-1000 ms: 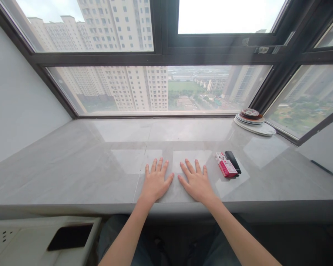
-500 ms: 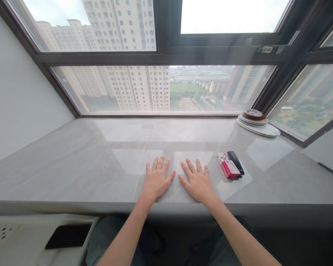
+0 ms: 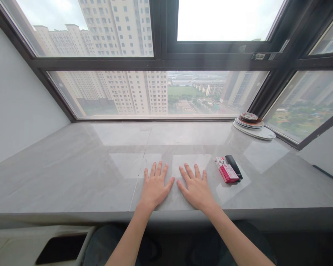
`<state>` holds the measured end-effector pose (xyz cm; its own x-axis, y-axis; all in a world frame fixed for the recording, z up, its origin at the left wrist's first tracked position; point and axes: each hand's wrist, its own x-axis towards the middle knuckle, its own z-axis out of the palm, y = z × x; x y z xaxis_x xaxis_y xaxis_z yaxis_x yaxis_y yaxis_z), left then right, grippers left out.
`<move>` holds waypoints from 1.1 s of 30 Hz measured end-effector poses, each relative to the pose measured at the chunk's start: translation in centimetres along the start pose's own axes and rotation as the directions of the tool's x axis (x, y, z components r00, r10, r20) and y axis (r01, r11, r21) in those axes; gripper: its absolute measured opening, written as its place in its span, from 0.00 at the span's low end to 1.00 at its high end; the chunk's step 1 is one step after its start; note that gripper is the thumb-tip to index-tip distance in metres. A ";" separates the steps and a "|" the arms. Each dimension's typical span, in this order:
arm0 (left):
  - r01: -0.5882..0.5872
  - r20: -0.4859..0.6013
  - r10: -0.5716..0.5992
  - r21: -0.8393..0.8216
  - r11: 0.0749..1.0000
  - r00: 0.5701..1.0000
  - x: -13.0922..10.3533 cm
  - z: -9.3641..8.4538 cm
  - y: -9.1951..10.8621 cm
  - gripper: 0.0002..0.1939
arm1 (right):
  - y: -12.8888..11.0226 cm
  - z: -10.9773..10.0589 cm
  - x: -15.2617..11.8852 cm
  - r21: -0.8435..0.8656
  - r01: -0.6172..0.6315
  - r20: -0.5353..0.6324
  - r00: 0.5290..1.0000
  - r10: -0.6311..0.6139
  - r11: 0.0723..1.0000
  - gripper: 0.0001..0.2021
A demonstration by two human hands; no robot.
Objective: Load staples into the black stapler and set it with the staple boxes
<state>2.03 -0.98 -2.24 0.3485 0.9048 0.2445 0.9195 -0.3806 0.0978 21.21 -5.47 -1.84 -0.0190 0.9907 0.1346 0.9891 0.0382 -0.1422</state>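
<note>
My left hand [image 3: 155,189] lies flat on the grey marbled sill [image 3: 77,177], fingers spread and nothing under them that I can see. Beside it, my right hand [image 3: 197,190] rests palm down in the same way, its thumb close to the left thumb but apart from it. To the right of my right hand sits a small red-and-white box [image 3: 229,173]. A black object that looks like a stapler [image 3: 233,165] lies against the box's right side. Neither hand touches these two things.
A stack of round plates or coasters [image 3: 249,123] stands in the far right corner by the window frame [image 3: 155,63]. A white wall [image 3: 13,96] closes off the left side. Below the sill's front edge, a pale appliance or cabinet [image 3: 19,240] with a dark opening stands at left.
The camera view has shifted a little, so the scene sits slightly lower and further left. Both hands, the box and the black object keep their places on the sill.
</note>
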 end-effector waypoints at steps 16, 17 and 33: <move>0.046 -0.008 -0.046 0.019 0.999 0.999 -0.9 -0.6 1.2 0.36 | -0.4 -0.7 -1.3 0.023 -0.006 -0.012 1.000 0.006 1.000 0.33; 0.044 -0.012 -0.044 0.018 0.999 0.999 -1.0 -0.6 1.2 0.36 | -0.5 -0.8 -1.4 0.023 -0.009 -0.009 1.000 0.009 1.000 0.33; 0.037 0.022 -0.036 -0.037 0.999 0.999 -1.4 -0.2 0.7 0.38 | -1.6 -0.3 -1.6 -0.024 -0.030 0.017 0.999 0.030 0.999 0.33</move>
<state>2.10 -2.56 -2.30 0.3194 0.9219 0.2193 0.9242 -0.3542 0.1427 19.75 -7.20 -1.56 0.0082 0.9935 0.1137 0.9925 0.0058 -0.1221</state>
